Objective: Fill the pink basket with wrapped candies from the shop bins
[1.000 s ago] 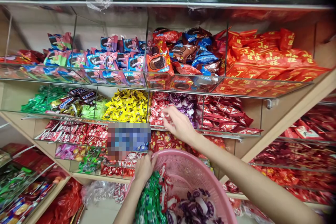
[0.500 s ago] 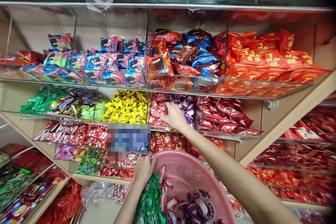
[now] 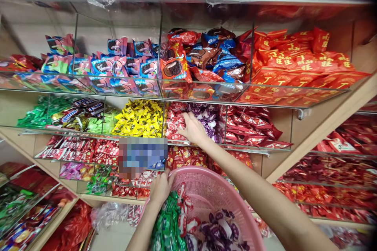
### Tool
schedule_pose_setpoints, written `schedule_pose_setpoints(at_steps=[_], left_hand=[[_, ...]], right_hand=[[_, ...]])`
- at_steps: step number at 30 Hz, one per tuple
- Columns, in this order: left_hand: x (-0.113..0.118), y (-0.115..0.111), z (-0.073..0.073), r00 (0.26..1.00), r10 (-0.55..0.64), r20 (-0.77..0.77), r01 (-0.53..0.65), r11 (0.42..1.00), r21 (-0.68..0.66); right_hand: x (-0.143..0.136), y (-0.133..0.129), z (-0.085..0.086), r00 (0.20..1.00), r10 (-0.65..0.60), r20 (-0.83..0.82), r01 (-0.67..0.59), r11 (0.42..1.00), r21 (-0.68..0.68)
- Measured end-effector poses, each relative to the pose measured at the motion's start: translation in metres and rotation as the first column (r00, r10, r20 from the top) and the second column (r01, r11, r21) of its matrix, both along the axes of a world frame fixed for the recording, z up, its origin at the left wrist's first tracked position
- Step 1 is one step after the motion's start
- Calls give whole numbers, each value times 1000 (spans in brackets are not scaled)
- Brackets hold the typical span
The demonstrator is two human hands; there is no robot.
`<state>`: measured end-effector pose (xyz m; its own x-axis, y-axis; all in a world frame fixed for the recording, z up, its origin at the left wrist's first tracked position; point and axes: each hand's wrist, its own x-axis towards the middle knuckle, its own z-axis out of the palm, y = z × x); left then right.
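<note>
My left hand (image 3: 161, 188) grips the rim of a pink plastic basket (image 3: 244, 200), its fingers hooked over the upper left edge. In the basket lie green wrapped candies (image 3: 167, 223), several red-and-white ones (image 3: 185, 206) and purple-and-white ones (image 3: 225, 229). My right hand (image 3: 193, 128) reaches into a middle-shelf compartment, fingers curled down among red-and-white wrapped candies (image 3: 173, 121). Its fingertips are partly hidden, so whether a candy is between them cannot be made out. Purple-and-white candies (image 3: 206, 115) lie just behind and to the right of that hand.
Yellow candies (image 3: 141, 119) fill the compartment to the left, and red packets (image 3: 250, 127) lie to the right. A glass shelf edge (image 3: 188, 100) runs above my right hand. Orange-red packets (image 3: 303, 60) and wrapped cookies (image 3: 173, 68) sit on the shelf above.
The view has shifted slightly, so the upper shelves appear a little higher and further left. Both hands keep nearly the same places, my right hand among the candies and my left on the rim.
</note>
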<state>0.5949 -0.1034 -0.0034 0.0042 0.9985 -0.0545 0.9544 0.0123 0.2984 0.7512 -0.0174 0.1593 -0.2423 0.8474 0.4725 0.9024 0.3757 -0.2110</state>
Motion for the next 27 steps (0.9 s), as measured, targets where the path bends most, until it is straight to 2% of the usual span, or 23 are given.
schedule_pose_setpoints(at_steps=[17, 27], left_hand=[[0, 1, -2, 1000, 8, -10, -9, 1000, -7], [0, 1, -1, 1000, 9, -16, -9, 1000, -19]], right_hand=[[2, 3, -2, 989, 115, -92, -113, 993, 26], [4, 5, -5, 988, 146, -50, -144, 988, 46]])
